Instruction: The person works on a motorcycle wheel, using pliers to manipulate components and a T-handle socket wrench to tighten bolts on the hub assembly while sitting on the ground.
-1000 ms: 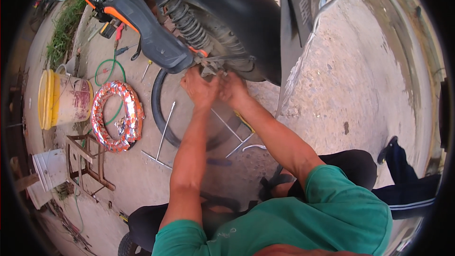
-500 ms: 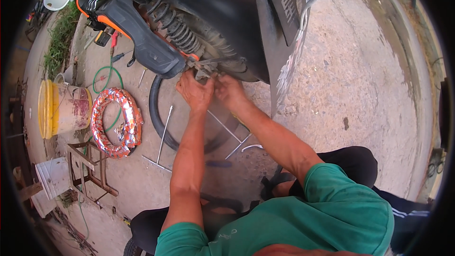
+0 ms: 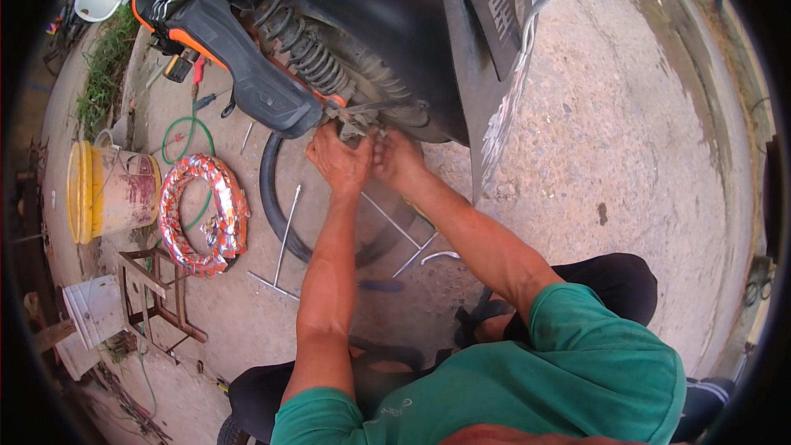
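Both my hands work at the rear wheel hub of a motorcycle. My left hand and my right hand press together on a small metal part just below the coil shock absorber. The fingers curl around that part; what exactly they grip is hidden. The black rear tyre rises above the hands, with the black mudguard and number plate to the right. A black rubber inner tube lies on the ground under my left forearm.
A foil-wrapped new tyre lies at left beside a yellow bucket. Long metal tyre levers and a wrench lie on the concrete. A rusty small stool, a white bucket and a green hose sit further left.
My head has shifted, so the motorcycle and hands sit slightly lower and left in view. Both hands stay clamped at the same spot on the hub.
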Available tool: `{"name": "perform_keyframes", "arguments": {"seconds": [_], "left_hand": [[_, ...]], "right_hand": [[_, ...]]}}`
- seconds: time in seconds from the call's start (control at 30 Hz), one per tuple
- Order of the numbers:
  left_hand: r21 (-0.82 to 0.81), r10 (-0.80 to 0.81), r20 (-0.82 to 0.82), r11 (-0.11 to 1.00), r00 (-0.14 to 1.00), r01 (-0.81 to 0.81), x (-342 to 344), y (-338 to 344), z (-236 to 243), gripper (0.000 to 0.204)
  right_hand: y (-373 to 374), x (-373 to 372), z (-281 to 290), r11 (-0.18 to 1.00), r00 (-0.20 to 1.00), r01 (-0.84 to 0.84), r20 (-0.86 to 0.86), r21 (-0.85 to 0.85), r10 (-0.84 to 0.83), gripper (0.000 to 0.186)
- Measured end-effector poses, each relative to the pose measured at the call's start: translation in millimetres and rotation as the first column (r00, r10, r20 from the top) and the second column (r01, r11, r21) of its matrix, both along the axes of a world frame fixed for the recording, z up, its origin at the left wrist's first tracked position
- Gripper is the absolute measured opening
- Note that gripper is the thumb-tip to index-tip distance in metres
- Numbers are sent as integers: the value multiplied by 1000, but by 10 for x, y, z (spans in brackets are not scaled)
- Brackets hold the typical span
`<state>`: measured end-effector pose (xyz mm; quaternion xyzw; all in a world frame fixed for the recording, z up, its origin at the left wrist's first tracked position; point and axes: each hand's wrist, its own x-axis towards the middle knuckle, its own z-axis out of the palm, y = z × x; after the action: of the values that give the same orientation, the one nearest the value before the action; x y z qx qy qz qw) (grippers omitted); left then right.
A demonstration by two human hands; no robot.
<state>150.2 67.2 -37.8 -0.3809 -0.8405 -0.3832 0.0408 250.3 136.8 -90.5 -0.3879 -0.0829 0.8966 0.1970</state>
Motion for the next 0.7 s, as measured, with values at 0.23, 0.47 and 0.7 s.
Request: {"name": "perform_keyframes", "arguments": {"seconds": [0.23,0.47,0.7], "left_hand": [[29,18,-41,999,999,-17,-64,-49,-42,67],[67,5,-84,998,996,1,-19,-2,-54,66],[34,-58,-16,998,998,59,-194,-147,8,65]], "right_hand": [[-93,-73,216,988,987,152,51,-4,-152,14],[-47,-50,82,985,990,133,27,106,-137,16],[-84,-204,337,999,997,34,74,-11,-33,23]]}}
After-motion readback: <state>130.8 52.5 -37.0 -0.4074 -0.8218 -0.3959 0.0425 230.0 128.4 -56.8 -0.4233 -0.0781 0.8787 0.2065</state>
